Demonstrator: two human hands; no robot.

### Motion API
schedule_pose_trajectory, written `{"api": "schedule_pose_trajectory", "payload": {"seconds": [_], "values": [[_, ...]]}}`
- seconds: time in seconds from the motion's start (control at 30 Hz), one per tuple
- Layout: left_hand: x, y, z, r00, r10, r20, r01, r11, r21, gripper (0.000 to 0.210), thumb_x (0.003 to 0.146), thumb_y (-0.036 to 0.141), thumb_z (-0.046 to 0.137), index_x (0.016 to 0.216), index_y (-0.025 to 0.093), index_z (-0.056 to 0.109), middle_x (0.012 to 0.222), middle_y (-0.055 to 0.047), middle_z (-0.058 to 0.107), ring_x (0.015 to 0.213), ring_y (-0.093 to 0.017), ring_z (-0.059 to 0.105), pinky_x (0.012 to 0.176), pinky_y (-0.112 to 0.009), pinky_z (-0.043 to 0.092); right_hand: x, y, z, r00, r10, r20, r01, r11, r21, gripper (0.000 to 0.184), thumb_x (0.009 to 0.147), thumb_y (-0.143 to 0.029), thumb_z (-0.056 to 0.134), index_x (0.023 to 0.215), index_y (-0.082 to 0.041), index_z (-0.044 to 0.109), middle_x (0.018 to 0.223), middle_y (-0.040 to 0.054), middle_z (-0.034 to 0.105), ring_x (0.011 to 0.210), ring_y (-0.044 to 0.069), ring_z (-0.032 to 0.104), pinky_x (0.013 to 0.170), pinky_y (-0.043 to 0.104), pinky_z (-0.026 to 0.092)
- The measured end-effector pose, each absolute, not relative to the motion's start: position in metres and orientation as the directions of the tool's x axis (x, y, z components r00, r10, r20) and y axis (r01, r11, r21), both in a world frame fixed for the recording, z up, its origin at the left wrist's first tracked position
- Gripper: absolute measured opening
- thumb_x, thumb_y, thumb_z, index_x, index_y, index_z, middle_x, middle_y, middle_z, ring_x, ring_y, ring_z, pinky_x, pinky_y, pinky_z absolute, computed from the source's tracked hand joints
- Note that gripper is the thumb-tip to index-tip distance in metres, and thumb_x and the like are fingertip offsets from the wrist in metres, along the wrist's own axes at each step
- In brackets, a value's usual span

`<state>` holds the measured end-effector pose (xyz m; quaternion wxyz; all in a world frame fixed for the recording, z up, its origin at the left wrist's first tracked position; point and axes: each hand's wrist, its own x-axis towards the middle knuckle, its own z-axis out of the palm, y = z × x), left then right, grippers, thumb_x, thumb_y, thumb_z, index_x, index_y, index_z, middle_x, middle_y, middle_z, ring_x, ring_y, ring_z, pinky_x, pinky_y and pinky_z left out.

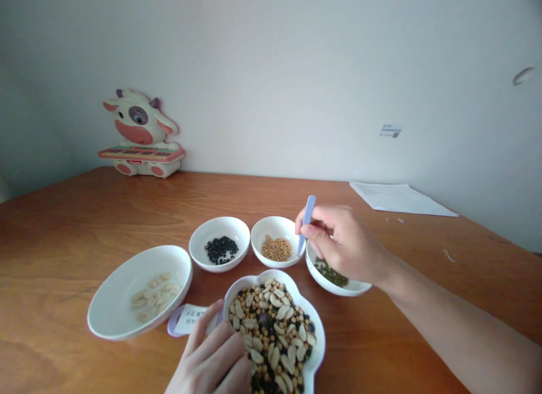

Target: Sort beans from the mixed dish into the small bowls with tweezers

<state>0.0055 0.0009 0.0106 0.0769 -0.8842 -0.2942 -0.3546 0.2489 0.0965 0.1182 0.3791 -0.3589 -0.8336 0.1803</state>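
My right hand (341, 241) pinches pale purple tweezers (308, 213), tips down at the right inner side of a white bowl with yellow soybeans (276, 249). Whether the tips hold a bean is too small to tell. Below that hand, partly covered by it, is a bowl with green beans (332, 274). My left hand (215, 357) is curled over the left edge of a white flower-shaped tray (318, 326), which holds mixed peanuts, soybeans and dark beans (271, 337). A purple handle with a paper label (188, 319) sticks out left of the tray.
Left of the soybeans stands a bowl of black beans (221, 250). A larger bowl with peanuts (122, 295) sits at the left. Toward the wall are a cow toy keyboard (141, 137) and white paper sheets (398, 198) on the wooden table (51, 230).
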Motion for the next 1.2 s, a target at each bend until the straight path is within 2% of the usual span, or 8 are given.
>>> {"api": "schedule_pose_trajectory", "payload": {"seconds": [0.13,0.3,0.43,0.57,0.7,0.83,1.0,1.2], "values": [[0.007,0.003,-0.004,0.514,0.447,0.732,0.586,-0.806,0.081,0.039,0.104,0.011,0.029,0.069,0.020,0.042,0.064,0.005,0.045,0.062,-0.011,0.051,0.110,-0.037,0.037,0.276,0.113,0.132,-0.491,0.779,0.390,0.682,0.622,-0.385,0.022,0.089,-0.009,0.050,0.070,-0.017,0.059,0.061,-0.0005,0.060,0.052,0.011,0.051,0.051,0.025,0.032],[0.009,0.002,-0.008,0.507,0.452,0.734,0.581,-0.808,0.097,0.037,0.103,0.010,0.031,0.071,0.021,0.044,0.065,0.005,0.048,0.064,-0.012,0.052,0.106,-0.038,0.038,0.292,0.124,0.118,-0.552,0.787,0.275,0.728,0.616,-0.303,0.034,0.087,-0.008,0.059,0.058,-0.019,0.046,0.051,-0.0027,0.049,0.046,0.010,0.039,0.049,0.028,0.025],[0.009,0.001,-0.009,0.486,0.451,0.749,0.581,-0.806,0.109,0.037,0.103,0.011,0.032,0.070,0.021,0.045,0.065,0.005,0.049,0.065,-0.013,0.054,0.106,-0.038,0.039,0.292,0.127,0.114,-0.537,0.783,0.316,0.706,0.621,-0.340,0.037,0.088,-0.012,0.063,0.056,-0.020,0.046,0.051,-0.0016,0.048,0.046,0.011,0.038,0.050,0.029,0.025],[0.009,0.001,-0.019,0.461,0.495,0.736,0.590,-0.791,0.163,0.036,0.103,0.012,0.032,0.069,0.021,0.044,0.065,0.004,0.047,0.065,-0.013,0.050,0.108,-0.041,0.038,0.269,0.115,0.114,-0.474,0.792,0.386,0.686,0.607,-0.401,0.023,0.089,-0.011,0.057,0.067,-0.018,0.058,0.064,0.0027,0.062,0.057,0.014,0.053,0.055,0.028,0.035],[0.011,0.002,-0.014,0.455,0.499,0.737,0.593,-0.788,0.167,0.038,0.105,0.015,0.029,0.070,0.021,0.044,0.064,0.004,0.048,0.066,-0.013,0.051,0.110,-0.039,0.036,0.227,0.088,0.091,-0.443,0.746,0.498,0.385,0.660,-0.646,0.018,0.096,-0.018,0.050,0.084,-0.017,0.063,0.070,0.0031,0.065,0.067,0.016,0.062,0.060,0.026,0.045],[0.010,0.002,0.006,0.519,0.470,0.714,0.586,-0.804,0.103,0.038,0.105,0.014,0.031,0.070,0.021,0.043,0.063,0.006,0.050,0.063,-0.011,0.054,0.106,-0.035,0.041,0.200,0.066,0.062,-0.494,0.745,0.449,0.261,0.620,-0.740,0.017,0.095,-0.017,0.051,0.083,-0.017,0.063,0.063,0.0014,0.061,0.067,0.016,0.064,0.062,0.025,0.050],[0.005,0.000,0.014,0.575,0.477,0.665,0.591,-0.804,0.065,0.038,0.104,0.011,0.031,0.069,0.021,0.041,0.063,0.005,0.052,0.063,-0.011,0.056,0.099,-0.034,0.047,0.197,0.061,0.054,-0.526,0.739,0.422,0.252,0.609,-0.752,0.016,0.094,-0.015,0.051,0.082,-0.017,0.062,0.067,0.0028,0.063,0.076,0.019,0.067,0.070,0.027,0.053],[0.002,-0.002,0.006,0.604,0.486,0.632,0.600,-0.799,0.041,0.039,0.103,0.009,0.027,0.070,0.020,0.042,0.065,0.004,0.051,0.065,-0.012,0.056,0.102,-0.038,0.044,0.198,0.062,0.057,-0.583,0.684,0.438,0.250,0.664,-0.704,0.018,0.093,-0.013,0.050,0.083,-0.014,0.065,0.077,0.0066,0.070,0.071,0.016,0.065,0.072,0.025,0.052]]}}
